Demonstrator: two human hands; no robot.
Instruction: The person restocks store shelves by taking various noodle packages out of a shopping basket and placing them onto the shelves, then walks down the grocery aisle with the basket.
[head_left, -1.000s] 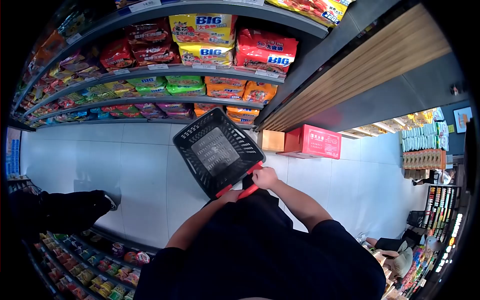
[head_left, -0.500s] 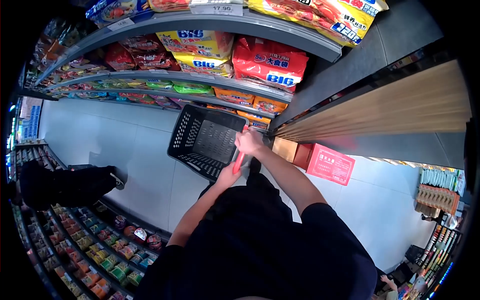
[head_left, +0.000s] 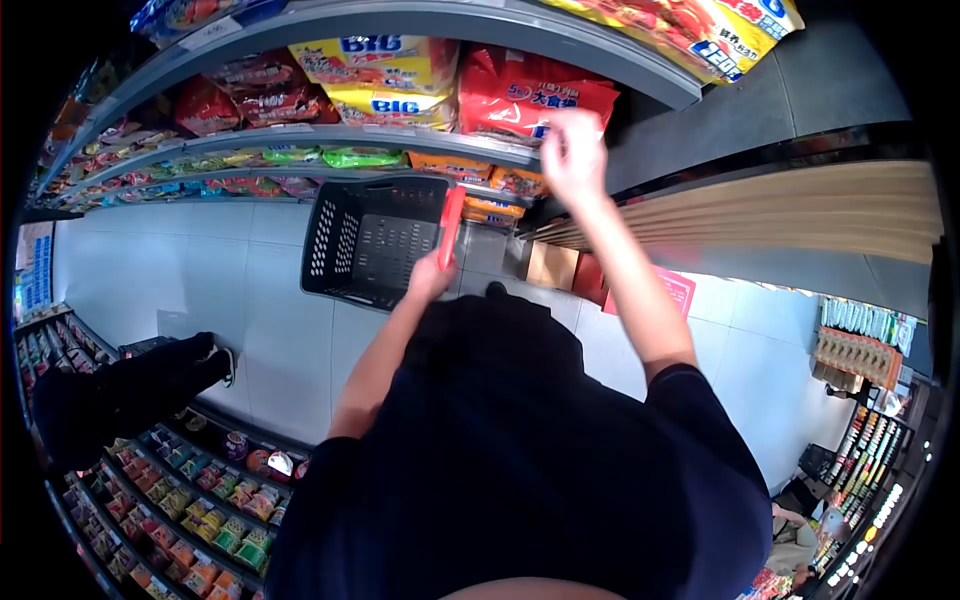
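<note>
My left hand [head_left: 432, 276] is wrapped round the red handle [head_left: 452, 228] of a black shopping basket [head_left: 375, 240]. The basket hangs tilted over the floor, and nothing shows inside it. Up at the shelf, my right hand [head_left: 574, 152] is raised in front of a large red noodle pack [head_left: 530, 95], overlapping its lower right part. Its fingers are smeared by motion, and whether they touch the pack cannot be made out. Yellow noodle packs [head_left: 390, 106] lie just left of the red one.
Curved shelves [head_left: 400, 135] of packs run along the top. Wooden slats [head_left: 780, 215] and a red box [head_left: 676, 290] stand to the right. A person in dark clothes [head_left: 130, 392] is at the left, beside shelves of cups [head_left: 195, 510]. Another person [head_left: 792, 545] is at lower right.
My right hand has left the basket handle and moved up to the red pack. The basket, in my left hand, has shifted left in view.
</note>
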